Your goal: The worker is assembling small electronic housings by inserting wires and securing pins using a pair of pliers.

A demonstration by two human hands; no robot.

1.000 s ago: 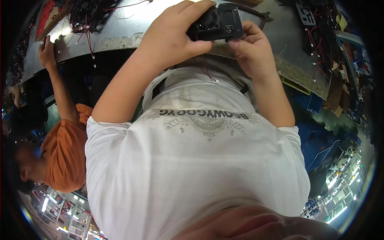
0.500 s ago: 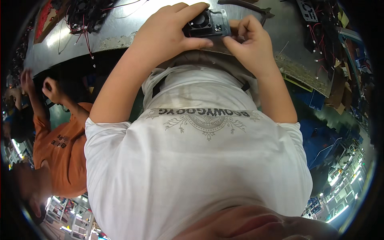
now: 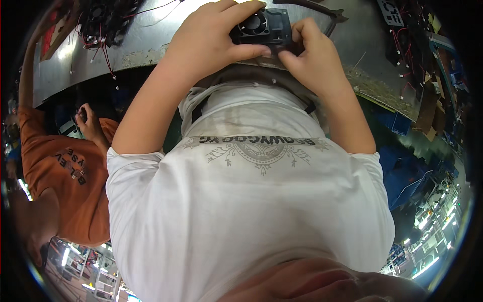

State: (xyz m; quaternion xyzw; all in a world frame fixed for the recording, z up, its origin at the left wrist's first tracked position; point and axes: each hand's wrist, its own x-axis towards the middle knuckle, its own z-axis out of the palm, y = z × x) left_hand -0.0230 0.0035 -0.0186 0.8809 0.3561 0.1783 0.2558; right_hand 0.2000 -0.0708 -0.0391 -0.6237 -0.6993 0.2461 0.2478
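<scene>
Above the metal table's near edge, my left hand (image 3: 214, 38) grips a small black fan unit (image 3: 275, 27) by its left side. The thumb lies along the near edge and the fingers reach over the far edge. A round fan (image 3: 253, 23) fills the unit's left part, and a flat dark section forms the right part. My right hand (image 3: 314, 55) is at the unit's right end, fingers curled and thumb close to the near right corner. What its fingertips hold is hidden.
A dark tool with a curved handle (image 3: 322, 9) lies beyond the unit. Fans with red wires (image 3: 103, 27) are at the left, and a metal fan plate (image 3: 391, 13) with more wired parts at the right. A co-worker in an orange shirt (image 3: 75, 171) sits at my left.
The unit's right part, clear and shiny before, now looks dark. My right fingers have shifted slightly at its end. The co-worker's arm now reaches far across the table.
</scene>
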